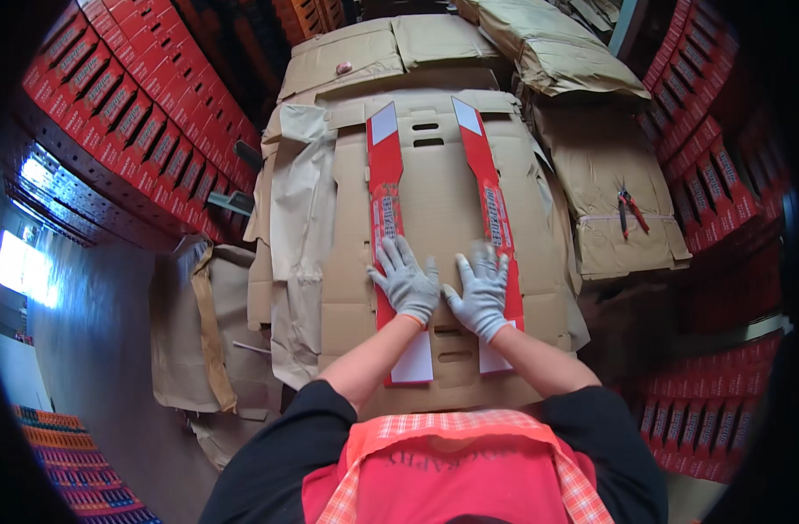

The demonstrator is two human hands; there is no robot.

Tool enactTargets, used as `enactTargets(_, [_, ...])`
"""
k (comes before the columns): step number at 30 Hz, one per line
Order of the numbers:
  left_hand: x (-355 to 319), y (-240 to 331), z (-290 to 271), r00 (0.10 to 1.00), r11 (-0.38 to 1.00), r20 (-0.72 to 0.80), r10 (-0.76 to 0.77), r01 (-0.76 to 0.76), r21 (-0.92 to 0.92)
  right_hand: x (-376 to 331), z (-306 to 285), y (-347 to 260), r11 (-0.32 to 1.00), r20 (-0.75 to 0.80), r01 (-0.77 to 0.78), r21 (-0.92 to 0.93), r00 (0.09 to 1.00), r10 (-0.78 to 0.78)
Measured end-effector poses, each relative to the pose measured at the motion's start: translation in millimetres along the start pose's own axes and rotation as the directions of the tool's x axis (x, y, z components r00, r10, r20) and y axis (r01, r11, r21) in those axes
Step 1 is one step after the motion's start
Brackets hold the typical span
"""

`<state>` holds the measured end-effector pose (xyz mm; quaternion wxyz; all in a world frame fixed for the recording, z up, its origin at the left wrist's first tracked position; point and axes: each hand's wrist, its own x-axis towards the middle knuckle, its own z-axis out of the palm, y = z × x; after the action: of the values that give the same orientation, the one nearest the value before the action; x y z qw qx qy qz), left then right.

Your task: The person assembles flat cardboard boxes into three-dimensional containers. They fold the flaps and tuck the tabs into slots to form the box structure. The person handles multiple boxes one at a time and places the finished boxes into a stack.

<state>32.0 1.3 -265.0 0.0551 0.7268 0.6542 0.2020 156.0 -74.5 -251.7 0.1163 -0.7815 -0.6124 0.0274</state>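
A flat, unfolded cardboard sheet (434, 192) lies in front of me, brown in the middle with a red printed strip along each long side. White end flaps finish the strips, and slots are cut near both ends of the brown middle. My left hand (407, 281), in a grey glove, rests with fingers spread on the left red strip (385, 166). On the right red strip (478, 162) lies my right hand (481, 288), gloved alike, its fingers stretched out and slightly blurred. Neither hand grips anything.
Brown paper-wrapped bundles (618, 166) stand to the right, with red-handled pliers (629, 214) on one. Red boxes (146, 113) are stacked high at left and right. Crumpled brown paper (299, 236) hangs beside the sheet. More flat cardboard (176, 332) leans at the lower left.
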Motion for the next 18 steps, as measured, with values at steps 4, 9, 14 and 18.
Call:
enactTargets(4, [24,-88,-30,0.971,0.847,-0.097,0.219,-0.238,-0.476,9,-43,74,0.648,-0.328,0.378,0.662,0.923,-0.203])
enactTargets(9, [10,-175,-149,0.254,0.248,0.093,0.963,-0.966,0.079,-12,-138,181,0.714,-0.209,0.656,-0.246,0.683,-0.700])
enactTargets(14, [24,-95,-163,0.336,0.402,0.297,0.894,-0.894,-0.198,-8,-137,135,0.570,0.058,0.807,0.151,0.569,-0.821])
enactTargets(18, [35,-70,-182,0.752,0.644,-0.152,0.641,-0.635,-0.427,1,-151,102,0.694,-0.463,0.588,0.416,0.794,-0.395])
